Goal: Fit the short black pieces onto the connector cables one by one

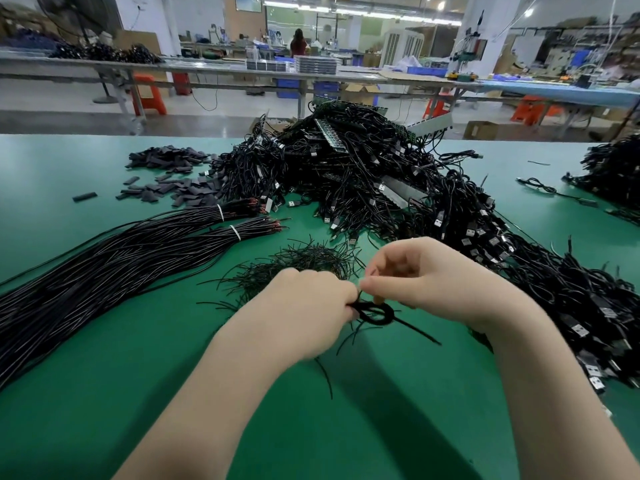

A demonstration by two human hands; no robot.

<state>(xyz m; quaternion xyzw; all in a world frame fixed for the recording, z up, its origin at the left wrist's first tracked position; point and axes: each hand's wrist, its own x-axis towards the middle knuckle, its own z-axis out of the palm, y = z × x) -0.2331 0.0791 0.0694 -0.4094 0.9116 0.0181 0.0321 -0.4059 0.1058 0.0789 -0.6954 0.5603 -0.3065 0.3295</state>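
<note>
I judge the job far from done: a big heap of connector cables [381, 188] with plugs still fills the middle and right of the desk [104, 393], and a wide scatter of short black pieces [173, 188] waits toward the far left edge. Two tied bundles of bare-ended wires [138, 244] run in from the left edge. How many cables already carry a piece I cannot tell.

Both my hands meet near the middle of the desk, toward the near edge. My left hand [308, 313] is clenched around a looped black cable [375, 315], which curls out just below my fingers. My right hand [426, 278] pinches something at that loop's top, fingertips touching the left hand's; whether it is a short piece is hidden. A small nest of thin black strands [298, 265] lies just beyond my hands.
</note>
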